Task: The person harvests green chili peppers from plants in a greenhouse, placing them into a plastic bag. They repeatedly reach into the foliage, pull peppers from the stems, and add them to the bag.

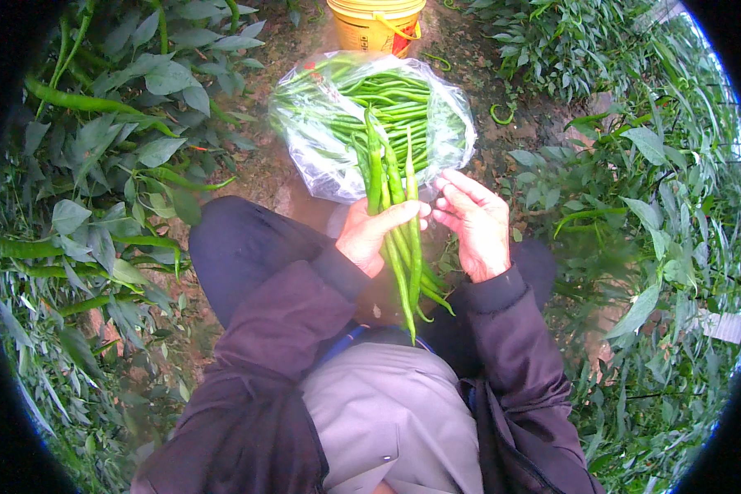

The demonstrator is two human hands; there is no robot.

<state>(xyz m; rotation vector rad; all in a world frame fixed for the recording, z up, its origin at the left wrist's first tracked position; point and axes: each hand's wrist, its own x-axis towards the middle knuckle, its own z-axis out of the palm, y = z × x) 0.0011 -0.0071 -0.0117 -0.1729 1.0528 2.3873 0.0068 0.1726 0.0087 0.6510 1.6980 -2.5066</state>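
Peppers (pixel 414 247) at centre frame, bunched in the left hand (pixel 369 235): a light, even hold should spare those slim tips. The right hand (pixel 477 228), just beside, curls narrow; whether it pinches anything, I can't tell. Above, the bag (pixel 314 169) veils its load; the frame crops the bucket (pixel 362 34).

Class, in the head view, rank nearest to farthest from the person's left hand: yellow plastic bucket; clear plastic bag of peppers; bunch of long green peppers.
1. Bunch of long green peppers: in the left hand.
2. Clear plastic bag: just beyond.
3. Yellow plastic bucket: top edge, past bag.
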